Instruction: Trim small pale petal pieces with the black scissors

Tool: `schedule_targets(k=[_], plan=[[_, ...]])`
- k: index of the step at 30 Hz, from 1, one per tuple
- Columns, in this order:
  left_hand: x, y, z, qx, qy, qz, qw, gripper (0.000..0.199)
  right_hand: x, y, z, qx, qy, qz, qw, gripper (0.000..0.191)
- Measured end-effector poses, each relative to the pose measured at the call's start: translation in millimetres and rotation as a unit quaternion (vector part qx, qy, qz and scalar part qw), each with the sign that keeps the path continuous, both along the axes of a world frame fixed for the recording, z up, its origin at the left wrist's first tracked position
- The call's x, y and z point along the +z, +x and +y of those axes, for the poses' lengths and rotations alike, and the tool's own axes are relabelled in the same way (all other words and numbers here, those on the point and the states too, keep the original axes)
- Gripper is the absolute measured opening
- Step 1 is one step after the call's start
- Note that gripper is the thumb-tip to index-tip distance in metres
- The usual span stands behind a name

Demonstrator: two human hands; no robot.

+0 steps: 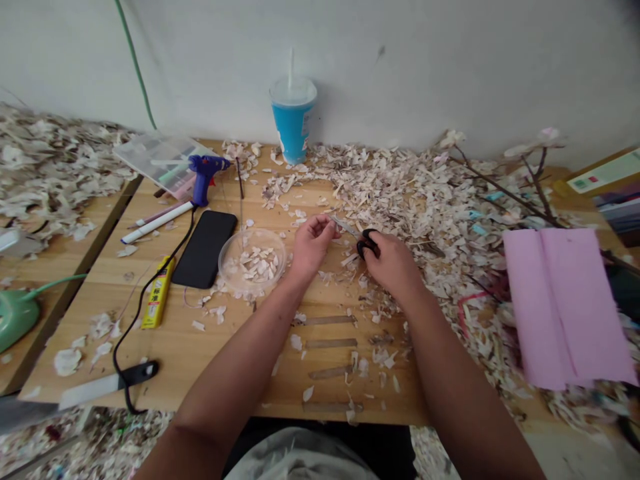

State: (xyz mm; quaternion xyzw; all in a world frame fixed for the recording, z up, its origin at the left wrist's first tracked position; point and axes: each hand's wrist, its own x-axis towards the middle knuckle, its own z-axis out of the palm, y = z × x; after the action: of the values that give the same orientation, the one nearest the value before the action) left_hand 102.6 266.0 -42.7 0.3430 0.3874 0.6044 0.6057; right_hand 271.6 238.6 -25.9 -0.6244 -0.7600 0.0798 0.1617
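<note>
Scissors [367, 243] gripped in right hand [393, 263], tiny scrap pinched by left hand [311, 241] at the blades for snipping, bowl [253, 260] close by for bits.

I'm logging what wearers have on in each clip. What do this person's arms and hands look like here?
Both forearms are bare, with no sleeves reaching them. The left hand and right hand wear no gloves; no watch, bracelet or ring is visible.

Craft workshop: glue gun [204, 175], paper scraps [400, 180].
</note>
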Motion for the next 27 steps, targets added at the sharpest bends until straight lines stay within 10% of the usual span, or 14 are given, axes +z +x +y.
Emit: schedule_targets(k=[17, 27], plan=[[-3.6, -3.4, 2.8, -0.001, 0.024, 0.069, 0.997, 0.017, 1.3, 6.9, 1.4, 0.016, 0.0, -0.003, 1.0, 0.013], [1.1, 1.1, -2.1, -0.067, -0.046, -0.099, 0.992, 0.026, -1.8, 5.3, 1.1, 0.007, 0.009, -0.003, 1.0, 0.015]])
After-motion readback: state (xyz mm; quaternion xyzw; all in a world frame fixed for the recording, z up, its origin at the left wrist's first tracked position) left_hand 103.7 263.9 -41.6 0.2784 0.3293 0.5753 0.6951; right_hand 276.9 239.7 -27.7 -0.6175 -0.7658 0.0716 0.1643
